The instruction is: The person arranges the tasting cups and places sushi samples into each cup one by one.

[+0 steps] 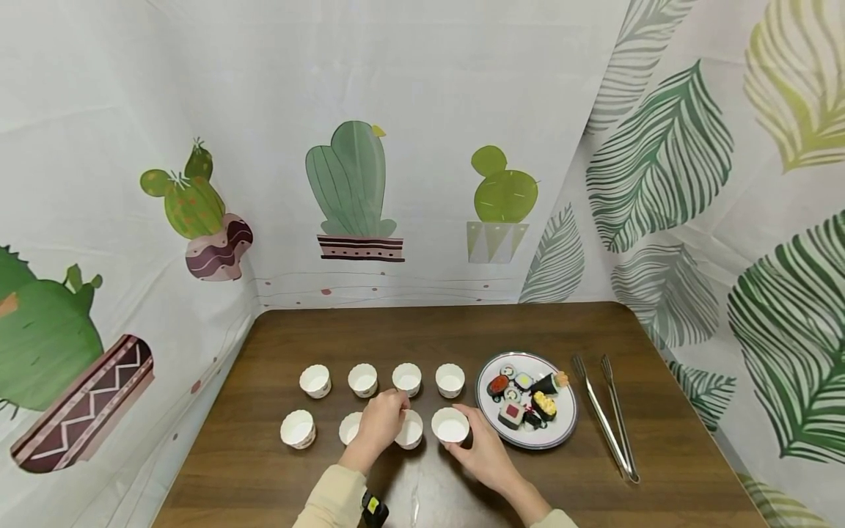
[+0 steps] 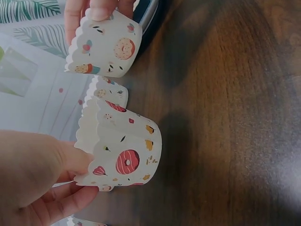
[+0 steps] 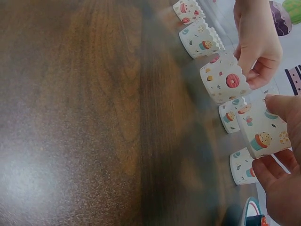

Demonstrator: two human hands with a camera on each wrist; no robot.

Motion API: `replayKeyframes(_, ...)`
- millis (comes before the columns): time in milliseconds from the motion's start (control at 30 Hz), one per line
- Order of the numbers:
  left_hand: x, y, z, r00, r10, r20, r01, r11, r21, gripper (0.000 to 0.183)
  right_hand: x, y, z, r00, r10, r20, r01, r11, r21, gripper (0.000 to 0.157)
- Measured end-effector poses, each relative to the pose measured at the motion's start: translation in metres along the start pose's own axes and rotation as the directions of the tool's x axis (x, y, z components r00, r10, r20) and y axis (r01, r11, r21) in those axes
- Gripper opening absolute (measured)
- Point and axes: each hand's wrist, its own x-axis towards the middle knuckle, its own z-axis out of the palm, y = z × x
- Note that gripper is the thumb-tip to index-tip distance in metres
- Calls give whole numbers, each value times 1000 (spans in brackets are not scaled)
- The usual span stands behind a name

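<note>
My left hand (image 1: 379, 427) pinches the rim of a white paper baking cup (image 1: 410, 431) in the front row. Pink doughnut prints show on that cup's side in the left wrist view (image 2: 127, 162). With my right hand (image 1: 487, 453) I grip the cup at the front row's right end (image 1: 451, 427), thumb and fingers on opposite sides. Cupcake prints mark this second cup in the right wrist view (image 3: 263, 132). Left of my left hand stand two more front-row cups, one at the end (image 1: 298, 430) and one partly hidden by the hand (image 1: 350, 427).
Behind runs a back row of several similar cups (image 1: 363, 381). A rimmed plate (image 1: 485, 422) bearing sushi pieces (image 1: 511, 413) lies right of the cups. Metal tongs (image 1: 604, 418) rest farther right on the brown table (image 1: 224, 469). Printed cloth (image 1: 422, 88) hangs behind the table.
</note>
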Motion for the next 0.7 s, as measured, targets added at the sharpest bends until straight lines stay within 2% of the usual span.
replayKeyframes(167,0,-1,2,1000,-11,25,11,1000,2,19,0,0,0,1000,6,2,-6,1000,7,64)
replayKeyframes(700,0,-3,9,999,-19,41,19,1000,-12,20,0,1,0,1000,18,8,-18,1000,-10,64)
